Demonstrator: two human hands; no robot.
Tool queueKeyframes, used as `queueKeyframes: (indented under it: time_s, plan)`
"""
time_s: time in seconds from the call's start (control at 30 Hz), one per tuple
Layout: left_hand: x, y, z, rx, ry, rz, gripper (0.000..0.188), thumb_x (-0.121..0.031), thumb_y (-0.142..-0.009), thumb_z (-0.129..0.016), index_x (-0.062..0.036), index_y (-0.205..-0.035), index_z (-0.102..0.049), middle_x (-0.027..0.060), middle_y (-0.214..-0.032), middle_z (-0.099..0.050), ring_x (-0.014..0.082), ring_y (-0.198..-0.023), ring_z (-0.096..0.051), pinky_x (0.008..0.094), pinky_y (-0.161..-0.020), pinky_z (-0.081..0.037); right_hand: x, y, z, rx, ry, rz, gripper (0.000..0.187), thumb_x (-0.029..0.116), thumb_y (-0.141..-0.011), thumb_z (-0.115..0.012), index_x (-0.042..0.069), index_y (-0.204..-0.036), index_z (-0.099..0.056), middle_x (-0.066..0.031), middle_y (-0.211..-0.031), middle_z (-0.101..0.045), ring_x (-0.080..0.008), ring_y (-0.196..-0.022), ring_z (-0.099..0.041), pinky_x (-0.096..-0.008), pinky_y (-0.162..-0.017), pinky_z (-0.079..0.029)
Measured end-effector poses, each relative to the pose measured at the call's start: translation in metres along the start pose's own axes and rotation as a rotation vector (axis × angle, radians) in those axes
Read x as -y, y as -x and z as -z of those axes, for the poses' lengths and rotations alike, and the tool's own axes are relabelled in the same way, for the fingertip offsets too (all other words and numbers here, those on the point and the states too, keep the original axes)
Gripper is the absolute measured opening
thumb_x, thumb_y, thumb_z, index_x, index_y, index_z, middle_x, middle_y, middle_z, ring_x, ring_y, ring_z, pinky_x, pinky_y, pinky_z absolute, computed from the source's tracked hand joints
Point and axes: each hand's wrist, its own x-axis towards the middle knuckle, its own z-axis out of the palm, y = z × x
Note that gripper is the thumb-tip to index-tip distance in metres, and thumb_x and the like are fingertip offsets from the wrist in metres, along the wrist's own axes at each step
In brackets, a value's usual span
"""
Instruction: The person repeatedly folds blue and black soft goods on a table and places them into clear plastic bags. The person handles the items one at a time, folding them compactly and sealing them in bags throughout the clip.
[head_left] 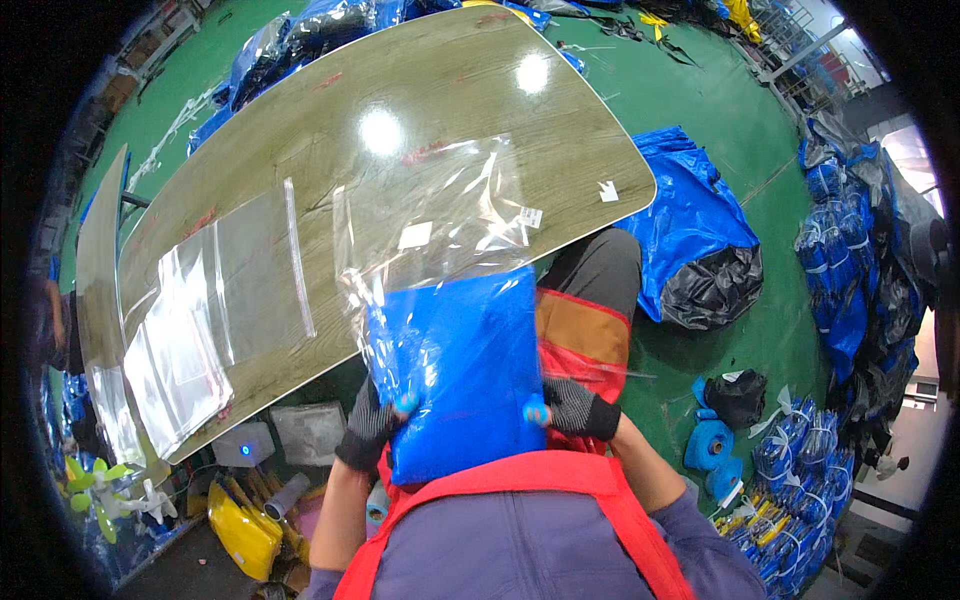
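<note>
A folded blue sheet (465,340) lies in front of me, its far edge at the table's near edge and its near edge close to my lap. A clear plastic bag (440,220) covers at least part of it and stretches loosely onto the table beyond. My left hand (375,425), in a dark grey glove with bare fingertips, grips the left side of the bundle. Opposite it, my right hand (578,408), gloved the same way, holds the right side with the thumb on top. The undersides of both hands are hidden by the bundle.
Flat clear bags (180,340) are stacked at the left of the wood-patterned table (570,120). A blue and black bundle (700,240) lies on the green floor to the right. Blue tape rolls (710,445) and tied blue packs (800,450) sit at the lower right.
</note>
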Motion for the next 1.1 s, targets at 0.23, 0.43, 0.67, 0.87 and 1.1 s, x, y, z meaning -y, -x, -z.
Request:
queueKeyframes:
  time_s: [0.23,0.43,0.67,0.87,1.1]
  plan:
    - [0.035,0.048,-0.029,-0.094,0.078,0.039,0.074,-0.028,-0.079,-0.077,-0.0017,-0.138,-0.042,0.0152,-0.123,-0.059,0.0234,-0.106,-0.059,0.0355,-0.091,-0.048,-0.031,0.016,-0.036,-0.360,-0.285,-0.020,0.083,0.047,-0.077,-0.074,-0.002,-0.136,-0.043,-0.0182,-0.128,-0.056,-0.0271,-0.117,-0.054,-0.0405,-0.101,-0.041]
    - [0.051,0.026,-0.017,0.005,0.143,0.184,0.051,-0.022,-0.082,-0.074,-0.0008,-0.125,-0.057,0.0131,-0.115,-0.064,0.0207,-0.100,-0.062,0.0340,-0.087,-0.050,-0.004,-0.003,0.023,-0.011,0.033,0.007,0.067,0.052,-0.083,-0.066,-0.001,-0.124,-0.056,-0.0159,-0.111,-0.065,-0.0235,-0.099,-0.063,-0.0359,-0.089,-0.049]
    - [0.000,-0.003,0.002,-0.100,0.577,0.186,0.071,-0.040,-0.077,-0.076,-0.0005,-0.130,-0.049,0.0134,-0.120,-0.060,0.0227,-0.107,-0.058,0.0381,-0.095,-0.047,0.001,-0.013,-0.011,0.006,-0.275,0.068,0.069,0.043,-0.081,-0.072,0.000,-0.130,-0.048,-0.0150,-0.126,-0.056,-0.0237,-0.113,-0.055,-0.0380,-0.097,-0.045]
    - [0.022,0.038,-0.024,0.069,0.059,0.095,0.088,-0.047,-0.071,-0.080,-0.0021,-0.137,-0.042,0.0135,-0.127,-0.057,0.0236,-0.114,-0.055,0.0378,-0.096,-0.045,0.002,0.023,-0.028,-0.233,-0.427,0.234,0.087,0.029,-0.071,-0.083,0.003,-0.141,-0.038,-0.0123,-0.129,-0.055,-0.0228,-0.121,-0.050,-0.0388,-0.103,-0.040]
    - [0.048,0.058,-0.035,0.061,-0.017,0.122,0.085,-0.035,-0.071,-0.082,-0.0007,-0.137,-0.041,0.0166,-0.129,-0.055,0.0285,-0.118,-0.052,0.0413,-0.100,-0.043,-0.020,0.022,-0.037,-0.482,-0.203,-0.024,0.069,0.056,-0.081,-0.065,0.001,-0.121,-0.058,-0.0152,-0.100,-0.069,-0.0225,-0.088,-0.068,-0.0356,-0.080,-0.054]
